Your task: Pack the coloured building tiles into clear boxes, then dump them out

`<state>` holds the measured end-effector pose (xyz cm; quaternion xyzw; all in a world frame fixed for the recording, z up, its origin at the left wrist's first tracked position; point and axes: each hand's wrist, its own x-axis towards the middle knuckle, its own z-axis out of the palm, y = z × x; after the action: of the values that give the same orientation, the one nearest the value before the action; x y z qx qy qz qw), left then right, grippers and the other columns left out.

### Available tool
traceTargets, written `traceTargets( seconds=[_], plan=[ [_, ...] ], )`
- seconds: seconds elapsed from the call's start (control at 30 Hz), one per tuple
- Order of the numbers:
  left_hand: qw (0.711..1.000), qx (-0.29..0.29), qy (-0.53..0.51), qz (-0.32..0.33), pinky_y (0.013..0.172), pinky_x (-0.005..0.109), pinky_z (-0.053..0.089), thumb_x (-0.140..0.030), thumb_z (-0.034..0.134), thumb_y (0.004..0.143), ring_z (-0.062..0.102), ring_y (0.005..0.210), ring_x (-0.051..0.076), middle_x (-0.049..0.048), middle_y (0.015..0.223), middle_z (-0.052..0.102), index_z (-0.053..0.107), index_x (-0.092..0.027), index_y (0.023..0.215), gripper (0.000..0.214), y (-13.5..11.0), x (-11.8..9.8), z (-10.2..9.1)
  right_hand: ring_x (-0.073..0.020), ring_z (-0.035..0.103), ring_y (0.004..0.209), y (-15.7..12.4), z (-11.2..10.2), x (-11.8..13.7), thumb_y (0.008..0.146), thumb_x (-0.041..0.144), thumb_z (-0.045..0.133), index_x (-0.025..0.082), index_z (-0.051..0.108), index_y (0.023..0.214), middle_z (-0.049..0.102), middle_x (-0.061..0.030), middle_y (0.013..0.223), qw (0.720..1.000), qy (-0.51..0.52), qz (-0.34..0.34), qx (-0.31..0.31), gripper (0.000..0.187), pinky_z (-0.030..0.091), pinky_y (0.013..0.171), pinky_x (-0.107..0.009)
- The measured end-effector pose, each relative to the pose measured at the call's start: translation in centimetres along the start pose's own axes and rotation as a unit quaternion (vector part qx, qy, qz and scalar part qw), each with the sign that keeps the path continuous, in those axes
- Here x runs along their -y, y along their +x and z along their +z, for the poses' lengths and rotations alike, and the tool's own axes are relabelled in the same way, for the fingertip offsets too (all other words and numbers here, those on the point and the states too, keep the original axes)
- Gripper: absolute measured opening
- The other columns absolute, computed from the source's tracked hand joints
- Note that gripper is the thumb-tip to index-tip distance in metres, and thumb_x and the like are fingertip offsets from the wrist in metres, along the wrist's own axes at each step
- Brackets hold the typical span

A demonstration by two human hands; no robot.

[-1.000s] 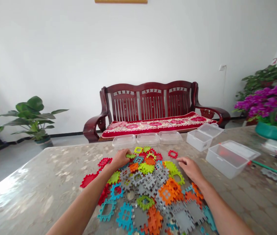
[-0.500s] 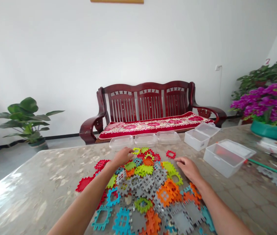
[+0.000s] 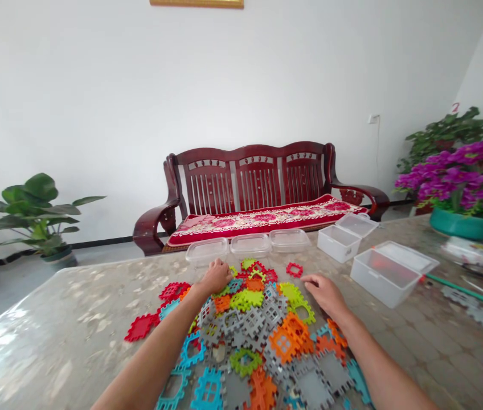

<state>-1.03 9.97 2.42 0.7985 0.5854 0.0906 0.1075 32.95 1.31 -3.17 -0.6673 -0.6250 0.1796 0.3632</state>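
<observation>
A pile of toothed plastic building tiles in grey, orange, blue, green and red covers the table in front of me. At its far left edge, my left hand is curled downward, its fingers bunched; whatever lies under the fingertips is hidden. A yellow-green tile shows right beside those fingers. My right hand rests on the right side of the pile, fingers loosely stretched and nothing seen in them. Just beyond its fingertips lies a separate red tile frame. Close by is a yellow-green tile.
Clear plastic lids lie in a row along the table's far edge. Two open clear boxes, one small and one larger, stand at right. Farther right are a green rod and a teal flower pot. A wooden bench stands behind.
My left hand has turned and curled its fingers down at the far edge of the pile, covering part of a yellow-green tile. The right hand stays nearly in place. The view has shifted slightly.
</observation>
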Motion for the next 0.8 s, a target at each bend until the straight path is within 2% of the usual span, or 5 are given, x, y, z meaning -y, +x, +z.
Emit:
traceTargets(
  seconds=[0.2,0.33,0.47,0.67,0.8],
  plan=[
    [0.992,0.056,-0.102,0.056,0.071,0.028,0.047,-0.040,0.046,0.085,0.059,0.079,0.021,0.0025,0.075,0.064,0.064,-0.017,0.075,0.031,-0.7,-0.1,-1.9,-0.0224,0.067,0.100,0.0,-0.1,0.2,0.080,0.027,0.048,0.024,0.074,0.096,0.075,-0.0036,0.105,1.000,-0.002,0.005,0.000,0.031,0.048,0.093,-0.037],
    [0.982,0.064,-0.159,0.074,0.074,0.026,0.048,-0.054,0.042,0.086,0.061,0.084,0.019,-0.0002,0.088,0.069,0.067,-0.019,0.087,0.044,0.0,-1.0,-2.9,-0.0222,0.067,0.100,0.0,-0.1,0.2,0.080,0.026,0.048,0.025,0.074,0.096,0.075,-0.0034,0.104,1.000,-0.001,0.011,0.001,0.030,0.048,0.093,-0.036],
    [0.986,0.027,-0.162,0.019,0.083,0.029,0.048,-0.053,0.043,0.087,0.062,0.096,0.022,0.0048,0.102,0.071,0.066,-0.016,0.100,0.046,2.0,-2.9,-1.5,-0.0222,0.067,0.100,0.0,0.0,0.2,0.081,0.027,0.048,0.024,0.074,0.097,0.075,-0.0033,0.104,1.000,0.001,0.009,-0.002,0.030,0.047,0.091,-0.036],
    [0.988,-0.019,-0.090,-0.120,0.093,0.047,0.045,-0.057,0.074,0.061,0.055,0.117,0.044,0.0217,0.121,0.064,0.063,-0.011,0.111,0.069,4.4,-5.5,2.2,-0.0214,0.066,0.101,0.0,0.0,0.0,0.080,0.027,0.049,0.025,0.074,0.097,0.074,-0.0025,0.105,1.000,0.001,0.012,0.001,0.030,0.047,0.091,-0.033],
    [0.984,-0.034,-0.080,-0.155,0.092,0.050,0.045,-0.057,0.078,0.057,0.054,0.118,0.047,0.0215,0.122,0.065,0.065,-0.014,0.108,0.067,5.2,-6.0,3.0,-0.0217,0.065,0.102,-0.1,-0.1,0.4,0.081,0.027,0.049,0.026,0.074,0.098,0.074,-0.0018,0.106,1.000,-0.008,0.018,0.006,0.030,0.046,0.091,-0.034]
  ],
)
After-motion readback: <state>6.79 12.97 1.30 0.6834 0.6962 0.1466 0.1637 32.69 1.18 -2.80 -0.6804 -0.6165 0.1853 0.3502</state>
